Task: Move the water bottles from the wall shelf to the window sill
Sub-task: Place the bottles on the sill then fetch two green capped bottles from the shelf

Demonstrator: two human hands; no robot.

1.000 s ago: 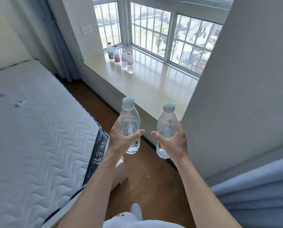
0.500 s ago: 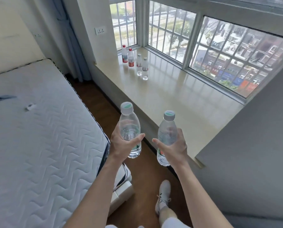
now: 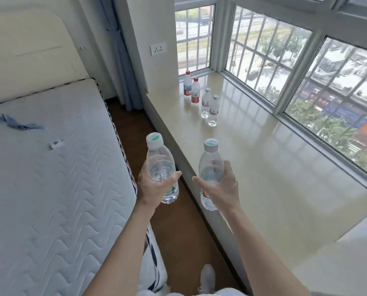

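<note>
Reaching forward with both bare forearms, the person holds the hands level over the strip of wooden floor (image 3: 178, 231) between mattress (image 3: 50, 189) and window sill (image 3: 274, 178). The left hand (image 3: 154, 186) grips a capped water bottle (image 3: 160, 163) upright, thumb across its front. The right hand (image 3: 220, 189) grips a second bottle (image 3: 210, 163) the same way, right at the sill's near edge. Fingers behind both bottles show only through the clear plastic, and the labels are too blurred to read. At the sill's far end stand four more bottles (image 3: 206, 101), two of them red-capped, near the barred window (image 3: 263, 60). A blue cloth (image 3: 14, 123) lies on the mattress.
</note>
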